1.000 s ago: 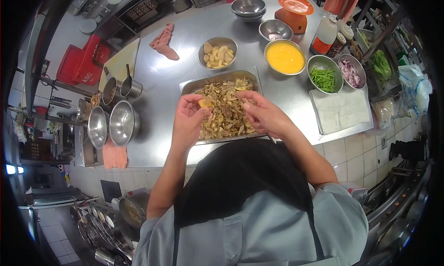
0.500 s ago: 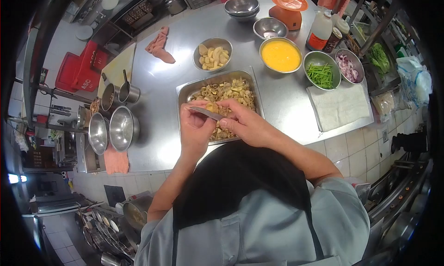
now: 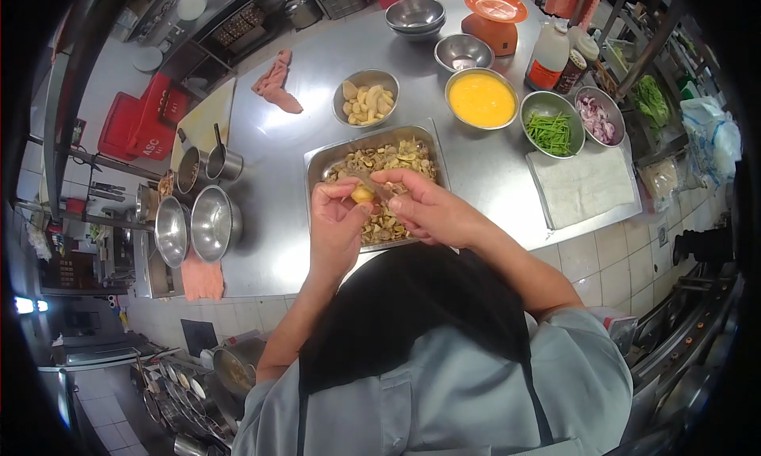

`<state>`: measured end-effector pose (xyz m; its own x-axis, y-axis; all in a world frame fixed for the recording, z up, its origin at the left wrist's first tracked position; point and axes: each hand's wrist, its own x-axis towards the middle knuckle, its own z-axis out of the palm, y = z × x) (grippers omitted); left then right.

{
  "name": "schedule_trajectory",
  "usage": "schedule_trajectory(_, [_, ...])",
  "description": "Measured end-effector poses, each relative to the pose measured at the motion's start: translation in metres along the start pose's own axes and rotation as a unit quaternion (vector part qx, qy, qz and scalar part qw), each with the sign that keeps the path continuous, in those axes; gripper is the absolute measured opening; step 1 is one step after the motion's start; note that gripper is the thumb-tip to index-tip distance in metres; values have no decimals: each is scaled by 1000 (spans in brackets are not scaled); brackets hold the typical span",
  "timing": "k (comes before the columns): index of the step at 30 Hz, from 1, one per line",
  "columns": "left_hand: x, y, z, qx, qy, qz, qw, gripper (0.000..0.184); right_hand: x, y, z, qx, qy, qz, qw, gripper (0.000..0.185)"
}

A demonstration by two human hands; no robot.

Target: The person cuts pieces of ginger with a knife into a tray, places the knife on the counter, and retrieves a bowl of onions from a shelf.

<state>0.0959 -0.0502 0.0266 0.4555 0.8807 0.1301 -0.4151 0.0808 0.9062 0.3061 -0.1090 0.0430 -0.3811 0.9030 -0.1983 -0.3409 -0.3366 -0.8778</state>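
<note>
Between its thumb and fingers, my left hand [image 3: 337, 214] grips a small yellowish piece of food [image 3: 362, 194]. My right hand [image 3: 428, 209] is closed on a knife [image 3: 371, 184], whose blade lies against the top of that piece. Both hands are over the front part of a steel tray [image 3: 317, 163], which holds many brown and yellowish peelings [image 3: 396, 156]. Just behind the tray stands a steel bowl [image 3: 349, 81] of pale yellow peeled pieces.
Bowls of yellow liquid [image 3: 482, 98], green cut vegetables [image 3: 548, 133] and sliced onion [image 3: 594, 119] stand at the right, near a white cloth [image 3: 583, 188]. An orange scale [image 3: 490, 32] is behind them. Empty steel bowls [image 3: 212, 222] and pots [image 3: 225, 161] are at the left.
My hands have come together over the tray, bringing the blade to the food piece. Since the middle frame, the blade has tilted more upright and the yellow piece shows more.
</note>
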Motion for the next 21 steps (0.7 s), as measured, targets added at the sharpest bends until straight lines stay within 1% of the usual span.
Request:
schedule_trajectory(2, [0, -3, -4, 56, -1, 9, 998, 35, -1, 3, 6, -81, 19, -51, 995, 52])
schedule_trajectory(4, [0, -2, -3, 114, 17, 16, 993, 35, 2, 13, 7, -147, 40, -115, 982, 53])
schedule_trajectory(7, [-3, 5, 7, 161, 28, 11, 986, 35, 3, 15, 7, -162, 30, -112, 980, 55])
schedule_trajectory(8, [-4, 7, 9, 170, 29, 8, 985, 35, 2, 12, 7, -158, 29, -91, 983, 54])
schedule_trajectory(11, [-5, 4, 14, 129, 23, 67, 989, 33, -2, 0, 10, -131, 21, -37, 990, 51])
schedule_trajectory(13, [-6, 4, 13, 95, 29, 38, 994, 33, -3, -3, 10, -96, 12, -13, 995, 48])
schedule_trajectory(14, [-7, 4, 13, 77, 31, 24, 996, 33, -2, 0, 9, -106, 18, -24, 994, 46])
schedule_trajectory(17, [-7, 5, 8, 84, 14, 10, 996, 35, 4, 7, 8, -119, 19, -49, 991, 43])
schedule_trajectory(19, [-7, 5, 4, 32, 17, 0, 999, 35, 4, 8, 7, -104, 2, -53, 993, 43])
schedule_trajectory(21, [-7, 6, 1, -13, 11, -22, 1000, 35, 3, 8, 2, -68, -13, -34, 997, 42])
